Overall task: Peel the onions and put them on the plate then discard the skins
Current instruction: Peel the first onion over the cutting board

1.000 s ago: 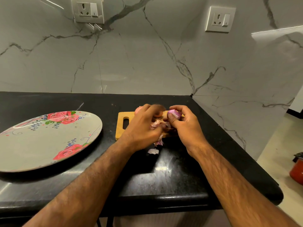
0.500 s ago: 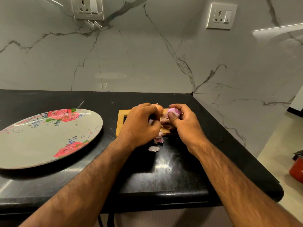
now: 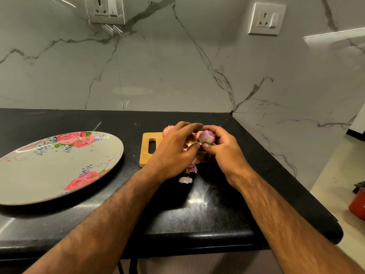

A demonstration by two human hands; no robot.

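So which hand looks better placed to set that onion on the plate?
Probably the right hand: it grips the peeled-looking onion. The left hand is nearer the plate, but seems to be pinching skin.

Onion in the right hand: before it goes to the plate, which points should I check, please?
1. Right hand grips the onion: ok.
2. Onion fully peeled: cannot tell, its underside is hidden.
3. Plate has bare room: ok.
4. Left hand free of skin: cannot tell.
5. Loose skins off the counter: not ok, they lie by the cutting board.
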